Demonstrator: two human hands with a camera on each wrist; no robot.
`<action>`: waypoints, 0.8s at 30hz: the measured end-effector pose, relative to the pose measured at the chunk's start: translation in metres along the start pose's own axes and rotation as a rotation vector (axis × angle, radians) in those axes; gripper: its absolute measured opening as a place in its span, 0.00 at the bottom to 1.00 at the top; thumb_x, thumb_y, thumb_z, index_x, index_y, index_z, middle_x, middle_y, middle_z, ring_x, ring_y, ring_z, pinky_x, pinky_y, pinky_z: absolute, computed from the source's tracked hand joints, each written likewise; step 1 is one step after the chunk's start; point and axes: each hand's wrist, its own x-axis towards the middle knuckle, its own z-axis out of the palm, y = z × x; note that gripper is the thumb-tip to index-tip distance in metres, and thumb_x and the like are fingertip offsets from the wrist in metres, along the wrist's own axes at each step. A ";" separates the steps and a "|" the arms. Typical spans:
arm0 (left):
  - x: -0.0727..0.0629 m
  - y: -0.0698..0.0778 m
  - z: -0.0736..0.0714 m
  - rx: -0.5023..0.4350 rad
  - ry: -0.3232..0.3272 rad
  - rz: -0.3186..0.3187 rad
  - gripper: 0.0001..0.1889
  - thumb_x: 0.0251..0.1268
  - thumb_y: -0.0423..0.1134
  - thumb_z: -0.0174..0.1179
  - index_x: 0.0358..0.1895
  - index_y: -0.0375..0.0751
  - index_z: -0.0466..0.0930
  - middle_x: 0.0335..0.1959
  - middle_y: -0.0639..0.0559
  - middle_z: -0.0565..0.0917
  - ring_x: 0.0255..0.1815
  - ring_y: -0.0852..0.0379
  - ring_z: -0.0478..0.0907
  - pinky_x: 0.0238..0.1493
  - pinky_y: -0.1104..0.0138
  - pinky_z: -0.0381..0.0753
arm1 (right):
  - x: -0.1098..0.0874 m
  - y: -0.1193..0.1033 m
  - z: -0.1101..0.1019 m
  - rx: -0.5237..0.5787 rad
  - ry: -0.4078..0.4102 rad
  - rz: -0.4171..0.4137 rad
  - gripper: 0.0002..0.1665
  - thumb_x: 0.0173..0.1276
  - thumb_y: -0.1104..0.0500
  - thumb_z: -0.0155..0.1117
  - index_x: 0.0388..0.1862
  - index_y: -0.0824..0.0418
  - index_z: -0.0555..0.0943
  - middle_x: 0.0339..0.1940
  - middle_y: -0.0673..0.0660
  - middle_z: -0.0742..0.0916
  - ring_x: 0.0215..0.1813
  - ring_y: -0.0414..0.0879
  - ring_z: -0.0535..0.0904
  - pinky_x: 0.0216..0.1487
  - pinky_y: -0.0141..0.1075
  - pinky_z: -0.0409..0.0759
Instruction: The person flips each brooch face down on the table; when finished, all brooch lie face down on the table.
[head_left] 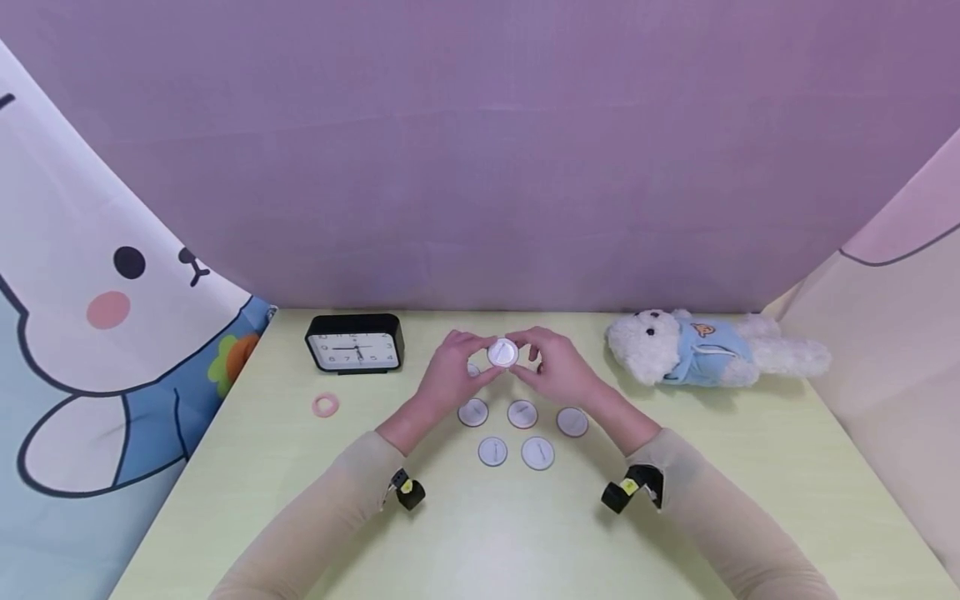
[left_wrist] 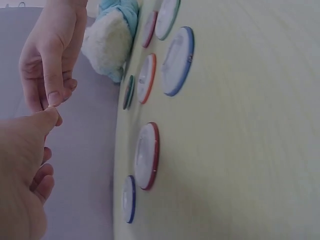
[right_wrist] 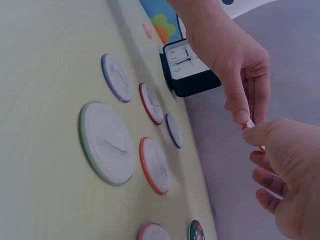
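Note:
Up over the table, a round pin-back badge is held between both hands, its white back and pin facing the head camera. My left hand pinches its left edge between thumb and fingers. On the opposite edge, my right hand pinches it the same way. Below lie several more badges, most with white backs up, among them an orange-rimmed badge, a green-rimmed badge and a blue-rimmed badge. A badge with a coloured picture face shows at the bottom of the right wrist view.
A black desk clock stands at the back left, with a pink ring in front of it. At the back right lies a white plush toy in blue clothes. A purple cloth rises behind the table.

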 end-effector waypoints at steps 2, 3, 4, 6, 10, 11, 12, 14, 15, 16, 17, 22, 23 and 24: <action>-0.001 -0.002 0.004 0.018 -0.029 -0.003 0.24 0.64 0.44 0.77 0.60 0.36 0.88 0.49 0.42 0.92 0.53 0.45 0.82 0.58 0.53 0.87 | -0.001 0.003 0.003 -0.045 -0.021 -0.014 0.26 0.69 0.58 0.77 0.64 0.63 0.84 0.51 0.58 0.89 0.46 0.55 0.84 0.41 0.37 0.86; -0.001 -0.003 0.005 0.029 -0.042 -0.003 0.24 0.64 0.44 0.77 0.60 0.36 0.88 0.49 0.42 0.92 0.53 0.44 0.83 0.58 0.53 0.87 | -0.002 0.004 0.004 -0.067 -0.031 -0.020 0.26 0.69 0.57 0.77 0.64 0.64 0.84 0.52 0.59 0.89 0.49 0.56 0.84 0.45 0.40 0.87; -0.002 -0.004 0.007 0.038 -0.053 -0.002 0.24 0.64 0.44 0.77 0.59 0.36 0.88 0.48 0.42 0.92 0.53 0.44 0.83 0.59 0.53 0.87 | -0.002 0.004 0.005 -0.089 -0.040 -0.021 0.27 0.69 0.57 0.77 0.64 0.65 0.84 0.52 0.60 0.89 0.53 0.57 0.83 0.51 0.43 0.88; -0.002 -0.006 0.009 0.054 -0.073 0.003 0.23 0.64 0.44 0.77 0.59 0.36 0.88 0.48 0.42 0.92 0.52 0.44 0.83 0.59 0.53 0.87 | -0.003 0.005 0.007 -0.119 -0.060 -0.015 0.27 0.69 0.56 0.77 0.64 0.66 0.84 0.55 0.61 0.88 0.58 0.58 0.83 0.60 0.48 0.87; -0.002 -0.009 0.016 0.088 -0.106 0.017 0.23 0.65 0.45 0.76 0.58 0.35 0.88 0.49 0.42 0.93 0.52 0.44 0.84 0.58 0.55 0.87 | -0.003 0.008 0.011 -0.151 -0.099 -0.002 0.26 0.69 0.57 0.77 0.63 0.66 0.84 0.59 0.62 0.89 0.65 0.59 0.83 0.70 0.53 0.82; -0.002 -0.010 0.017 0.087 -0.114 0.017 0.22 0.65 0.44 0.76 0.58 0.35 0.88 0.49 0.42 0.93 0.51 0.44 0.85 0.58 0.54 0.87 | -0.003 0.009 0.012 -0.154 -0.113 0.005 0.26 0.70 0.57 0.77 0.63 0.66 0.84 0.60 0.63 0.89 0.66 0.60 0.83 0.71 0.53 0.81; -0.002 -0.010 0.019 0.088 -0.126 0.013 0.22 0.65 0.44 0.76 0.58 0.35 0.88 0.50 0.42 0.93 0.51 0.44 0.85 0.58 0.55 0.86 | -0.003 0.010 0.013 -0.157 -0.126 0.012 0.26 0.70 0.57 0.76 0.63 0.66 0.84 0.60 0.63 0.89 0.66 0.60 0.83 0.72 0.54 0.81; -0.001 -0.011 0.023 0.090 -0.155 0.002 0.21 0.65 0.43 0.76 0.57 0.36 0.89 0.50 0.43 0.93 0.51 0.45 0.86 0.58 0.55 0.86 | -0.004 0.013 0.016 -0.164 -0.149 0.026 0.26 0.70 0.57 0.76 0.63 0.67 0.83 0.61 0.63 0.89 0.67 0.61 0.83 0.73 0.54 0.81; -0.001 -0.012 0.024 0.091 -0.168 -0.005 0.20 0.65 0.43 0.76 0.56 0.36 0.89 0.50 0.43 0.93 0.50 0.46 0.86 0.58 0.56 0.87 | -0.004 0.014 0.017 -0.171 -0.161 0.036 0.26 0.70 0.57 0.76 0.64 0.67 0.83 0.61 0.64 0.89 0.67 0.61 0.83 0.73 0.54 0.81; -0.001 -0.011 0.025 0.092 -0.180 -0.013 0.20 0.65 0.43 0.76 0.56 0.36 0.89 0.50 0.43 0.93 0.50 0.46 0.86 0.58 0.56 0.87 | -0.005 0.015 0.019 -0.179 -0.172 0.041 0.26 0.71 0.57 0.76 0.64 0.66 0.83 0.61 0.64 0.89 0.68 0.61 0.83 0.73 0.54 0.81; -0.001 -0.012 0.027 0.098 -0.188 -0.014 0.19 0.65 0.43 0.76 0.55 0.36 0.89 0.50 0.44 0.93 0.50 0.46 0.87 0.58 0.56 0.87 | -0.005 0.016 0.020 -0.182 -0.178 0.043 0.26 0.70 0.57 0.76 0.63 0.66 0.83 0.61 0.64 0.89 0.67 0.61 0.83 0.73 0.54 0.81; -0.001 -0.014 0.032 0.139 -0.218 -0.001 0.15 0.67 0.42 0.74 0.52 0.37 0.90 0.46 0.45 0.94 0.46 0.48 0.89 0.57 0.57 0.87 | -0.006 0.021 0.026 -0.182 -0.192 0.032 0.23 0.70 0.58 0.75 0.61 0.65 0.85 0.59 0.63 0.90 0.64 0.59 0.85 0.71 0.53 0.82; -0.001 -0.014 0.033 0.146 -0.224 0.002 0.14 0.68 0.42 0.73 0.51 0.38 0.90 0.45 0.45 0.94 0.45 0.49 0.89 0.57 0.57 0.87 | -0.006 0.022 0.026 -0.181 -0.194 0.032 0.23 0.70 0.58 0.75 0.60 0.65 0.85 0.58 0.62 0.90 0.64 0.59 0.85 0.71 0.53 0.82; -0.001 -0.015 0.033 0.150 -0.230 0.003 0.13 0.69 0.41 0.73 0.51 0.38 0.91 0.45 0.46 0.94 0.45 0.49 0.89 0.56 0.57 0.87 | -0.006 0.023 0.027 -0.182 -0.197 0.033 0.22 0.70 0.58 0.75 0.60 0.65 0.85 0.58 0.62 0.90 0.64 0.59 0.85 0.71 0.53 0.82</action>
